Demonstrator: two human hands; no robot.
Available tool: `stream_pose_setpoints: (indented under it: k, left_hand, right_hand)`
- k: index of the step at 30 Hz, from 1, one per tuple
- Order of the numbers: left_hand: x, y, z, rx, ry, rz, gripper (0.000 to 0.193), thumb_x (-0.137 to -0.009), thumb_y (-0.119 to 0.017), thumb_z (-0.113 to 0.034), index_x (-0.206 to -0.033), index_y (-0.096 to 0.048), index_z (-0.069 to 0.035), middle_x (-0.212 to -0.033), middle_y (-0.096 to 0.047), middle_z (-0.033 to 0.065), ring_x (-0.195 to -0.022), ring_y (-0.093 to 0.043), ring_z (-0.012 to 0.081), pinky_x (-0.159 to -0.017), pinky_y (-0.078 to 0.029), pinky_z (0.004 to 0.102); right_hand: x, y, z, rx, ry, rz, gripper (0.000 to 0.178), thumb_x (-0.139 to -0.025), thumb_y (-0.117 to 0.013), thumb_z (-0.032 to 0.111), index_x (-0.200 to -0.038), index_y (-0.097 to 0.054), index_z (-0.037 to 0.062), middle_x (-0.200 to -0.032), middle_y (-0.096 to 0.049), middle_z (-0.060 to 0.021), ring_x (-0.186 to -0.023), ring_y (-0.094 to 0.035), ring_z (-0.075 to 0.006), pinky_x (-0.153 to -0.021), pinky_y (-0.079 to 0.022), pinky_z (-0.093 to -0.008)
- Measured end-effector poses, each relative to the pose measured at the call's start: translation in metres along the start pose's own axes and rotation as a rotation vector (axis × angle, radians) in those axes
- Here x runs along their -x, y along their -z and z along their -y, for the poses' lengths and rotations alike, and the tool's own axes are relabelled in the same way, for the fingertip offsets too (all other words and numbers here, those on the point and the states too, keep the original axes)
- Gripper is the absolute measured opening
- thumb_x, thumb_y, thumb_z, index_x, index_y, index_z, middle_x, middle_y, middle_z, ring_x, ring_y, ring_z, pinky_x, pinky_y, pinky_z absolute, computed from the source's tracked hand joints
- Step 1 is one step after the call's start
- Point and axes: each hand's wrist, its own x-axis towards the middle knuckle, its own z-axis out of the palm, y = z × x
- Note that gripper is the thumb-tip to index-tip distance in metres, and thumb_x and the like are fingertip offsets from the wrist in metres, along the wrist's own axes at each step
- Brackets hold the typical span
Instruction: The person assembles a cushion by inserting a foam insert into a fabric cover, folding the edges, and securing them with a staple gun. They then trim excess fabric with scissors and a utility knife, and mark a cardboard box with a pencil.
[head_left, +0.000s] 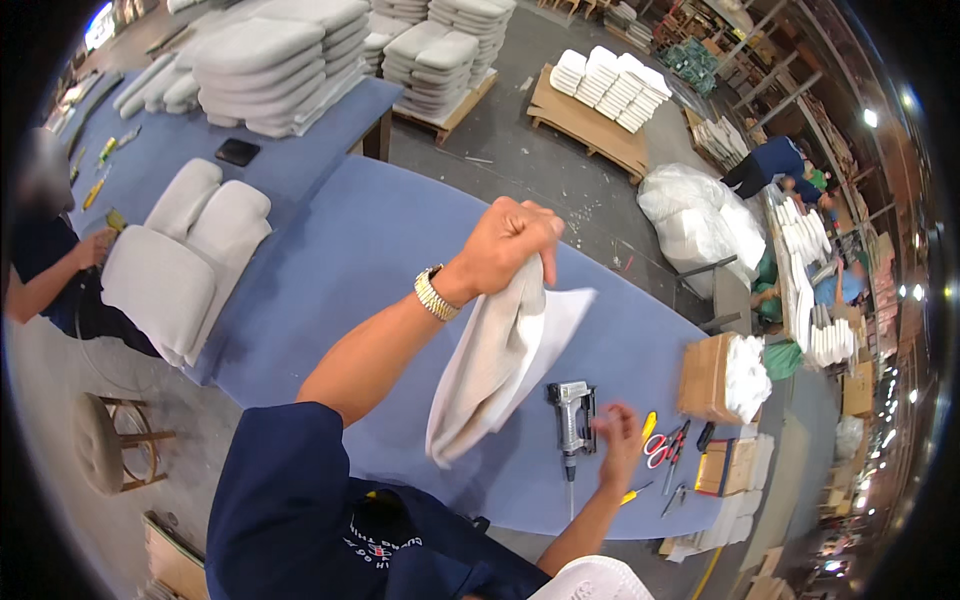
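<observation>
My left hand, with a metal watch on its wrist, is raised over the blue work table. Its fingers are closed round the top of a pale grey fabric piece, which hangs down in folds; a stiffer white part sticks out on its right side. My right hand is slightly blurred, low over the table's right part, its fingers apart and nothing seen in them. Just left of it lies a pneumatic staple gun with its hose toward me.
Right of my right hand lie red-handled scissors, a yellow cutter and pliers. A cardboard box of white stuffing stands at the table's right end. At left, a co-worker's hand touches grey cushions; cushion stacks rise behind.
</observation>
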Motion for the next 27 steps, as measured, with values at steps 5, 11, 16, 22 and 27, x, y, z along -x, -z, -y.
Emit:
stream_pose_setpoints:
  k: [5, 11, 16, 22, 27]
  left_hand:
    - [0.036, -0.014, -0.079, -0.183, -0.267, 0.227, 0.052, -0.097, -0.048, -0.015, -0.048, -0.059, -0.008, -0.052, -0.060, 0.0025, -0.062, -0.061, 0.0163, -0.092, -0.044, 0.0379]
    - [0.098, -0.033, -0.086, -0.286, -0.123, 0.087, 0.052, -0.097, -0.050, -0.017, -0.046, -0.057, -0.010, -0.049, -0.058, 0.0014, -0.071, -0.067, 0.0180, -0.107, -0.041, 0.0432]
    - [0.138, -0.057, -0.100, -0.427, -0.123, -0.095, 0.034, -0.100, -0.054, -0.023, -0.077, -0.071, -0.003, -0.089, -0.072, 0.0114, -0.106, -0.069, 0.0272, -0.116, -0.035, 0.0482]
    - [0.216, -0.122, -0.087, -0.710, -0.029, -0.507, 0.057, -0.096, -0.069, -0.033, -0.141, -0.055, 0.000, -0.131, -0.066, 0.0203, -0.125, -0.061, 0.0332, -0.110, -0.043, 0.0432]
    - [0.237, -0.135, -0.087, -0.618, 0.060, -0.607, 0.060, -0.094, -0.075, -0.030, -0.140, -0.056, 0.004, -0.127, -0.069, 0.0205, -0.115, -0.068, 0.0291, -0.098, -0.053, 0.0370]
  right_hand:
    - [-0.013, -0.030, 0.123, -0.088, 0.609, 0.054, 0.034, -0.102, -0.061, 0.018, -0.130, -0.061, -0.0019, -0.120, -0.068, -0.0147, -0.097, -0.067, -0.0201, -0.089, -0.055, -0.0347]
    - [0.002, -0.090, 0.163, -0.185, 0.843, 0.342, 0.034, -0.101, -0.064, 0.017, -0.130, -0.064, 0.0000, -0.128, -0.067, -0.0151, -0.109, -0.066, -0.0215, -0.098, -0.051, -0.0355]
    - [-0.012, -0.179, 0.149, -0.118, 1.062, 0.423, 0.031, -0.106, -0.052, 0.024, -0.126, -0.067, 0.0065, -0.125, -0.067, -0.0091, -0.115, -0.061, -0.0171, -0.099, -0.046, -0.0329]
    - [0.005, -0.202, 0.116, -0.354, 0.937, 0.382, 0.035, -0.108, -0.043, 0.029, -0.108, -0.069, 0.0052, -0.099, -0.065, -0.0046, -0.089, -0.055, -0.0150, -0.082, -0.045, -0.0300]
    - [0.024, -0.175, 0.118, -0.193, 0.917, 0.379, 0.040, -0.108, -0.041, 0.029, -0.095, -0.068, 0.0037, -0.090, -0.063, -0.0056, -0.083, -0.055, -0.0168, -0.077, -0.045, -0.0310]
